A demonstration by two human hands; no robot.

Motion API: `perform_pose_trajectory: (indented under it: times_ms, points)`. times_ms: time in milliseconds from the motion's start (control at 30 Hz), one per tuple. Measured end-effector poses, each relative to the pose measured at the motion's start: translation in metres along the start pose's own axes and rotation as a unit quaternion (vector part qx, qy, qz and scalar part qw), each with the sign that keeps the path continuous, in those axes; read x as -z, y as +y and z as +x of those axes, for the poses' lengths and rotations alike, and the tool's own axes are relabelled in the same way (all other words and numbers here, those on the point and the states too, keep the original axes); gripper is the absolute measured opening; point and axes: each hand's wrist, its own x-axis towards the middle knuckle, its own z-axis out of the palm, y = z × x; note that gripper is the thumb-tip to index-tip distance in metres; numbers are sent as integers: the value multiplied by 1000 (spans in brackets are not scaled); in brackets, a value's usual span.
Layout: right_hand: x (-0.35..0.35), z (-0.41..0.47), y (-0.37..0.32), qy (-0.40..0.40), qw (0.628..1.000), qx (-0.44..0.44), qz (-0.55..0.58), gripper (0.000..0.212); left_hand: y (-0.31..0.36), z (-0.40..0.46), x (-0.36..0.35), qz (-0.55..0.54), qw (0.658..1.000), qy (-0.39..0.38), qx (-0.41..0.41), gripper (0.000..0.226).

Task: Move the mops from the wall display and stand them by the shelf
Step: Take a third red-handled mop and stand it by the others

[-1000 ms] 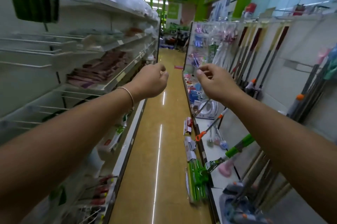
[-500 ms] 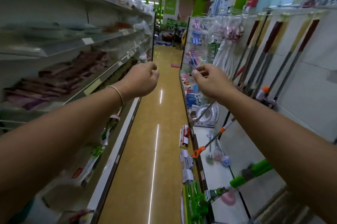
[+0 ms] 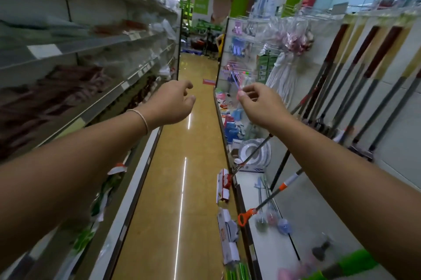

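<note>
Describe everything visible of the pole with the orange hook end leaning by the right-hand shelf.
The orange-hooked pole is a thin grey metal-looking shaft, white higher up with an orange collar. It ends in an orange plastic loop that hangs over the front edge of the white lower shelf. It leans diagonally up to the right, where the right forearm hides its top. Neither hand touches it.
</note>
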Motion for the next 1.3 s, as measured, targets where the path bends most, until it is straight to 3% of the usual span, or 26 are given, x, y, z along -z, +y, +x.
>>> perform_pose_trajectory:
  times_ms: [367, 667, 900, 1300]
  points:
    - [-39, 186, 29, 39, 996, -62, -41, 40, -87, 201, -46, -43, 998, -43, 9, 41]
    - [-86, 309, 72, 62, 994, -38, -84, 43, -126, 306, -114, -54, 996, -61, -26, 42]
    - [-107, 422, 137, 64, 995, -40, -59, 46, -139, 417, -172, -47, 995, -81, -42, 45]
    - [-94, 558, 279, 96, 983, -149, -48, 35, -117, 597, -313, -80, 984, -124, -100, 41]
